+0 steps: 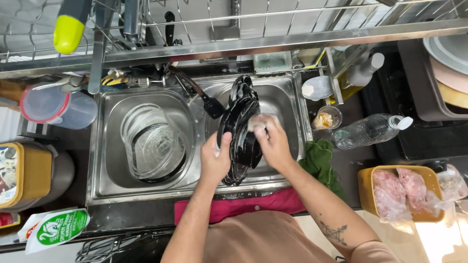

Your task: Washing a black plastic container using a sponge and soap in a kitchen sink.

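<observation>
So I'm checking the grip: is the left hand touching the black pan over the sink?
Touching. The head view shows the left hand gripping the edge of the black pan, thumb across its rim.

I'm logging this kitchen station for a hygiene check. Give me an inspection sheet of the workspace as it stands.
Surface: steel double sink, dark counter.
Job's things: black pan held on edge over the right basin; sponge pressed against it.
Clutter: glass bowls in the left basin, plastic bottle, yellow tray of raw meat, green cloth, lidded jug.
Grippers: left hand grips the pan; right hand holds the sponge.
Cables: nothing seen.
Surroundings: wire dish rack above.
</observation>
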